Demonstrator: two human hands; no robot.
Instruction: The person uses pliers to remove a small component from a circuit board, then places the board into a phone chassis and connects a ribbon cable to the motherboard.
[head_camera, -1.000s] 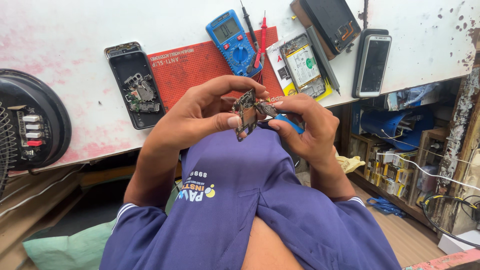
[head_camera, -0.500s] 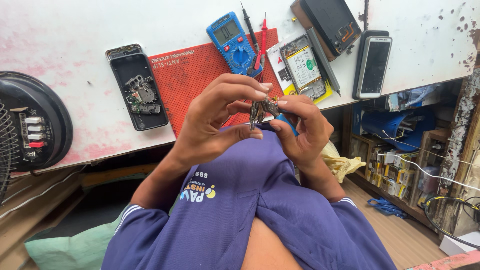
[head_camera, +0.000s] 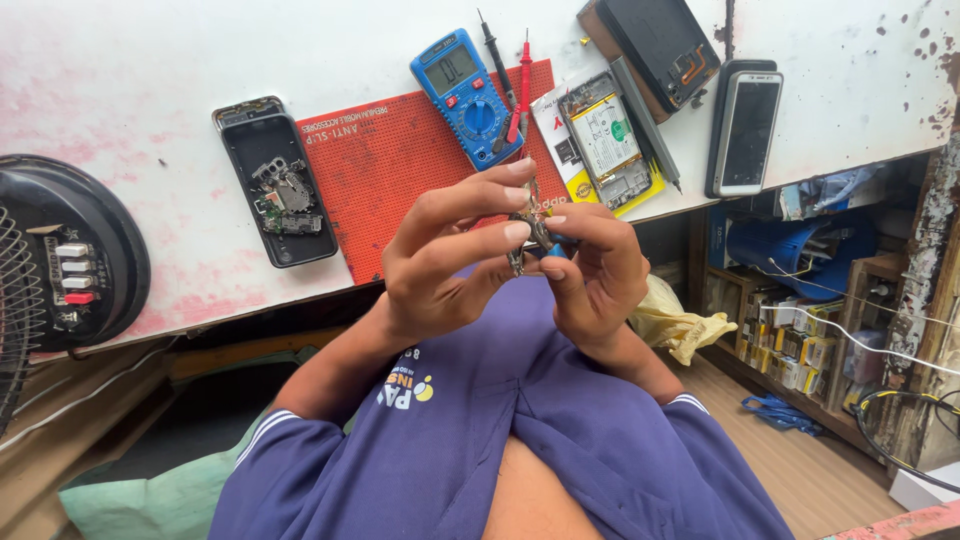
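Both hands meet in front of my chest, just below the edge of the white workbench (head_camera: 130, 60). My left hand (head_camera: 450, 255) pinches a small circuit board (head_camera: 522, 238) between thumb and fingers. The board is seen nearly edge-on and mostly hidden. My right hand (head_camera: 595, 275) grips a small blue-handled tool (head_camera: 556, 250) whose tip rests against the board. Beyond the hands lies a red anti-slip mat (head_camera: 390, 170).
On the bench: an opened black phone shell (head_camera: 280, 190) with loose parts inside, a blue multimeter (head_camera: 465, 95) with red and black probes, an opened phone (head_camera: 605, 140) showing its battery, a dark phone back (head_camera: 665, 45), a black phone (head_camera: 745, 125). A fan base (head_camera: 60, 255) stands left. Cluttered shelves right.
The hands have risen a little toward the bench edge and drawn closer together. The board has turned from face-on to nearly edge-on.
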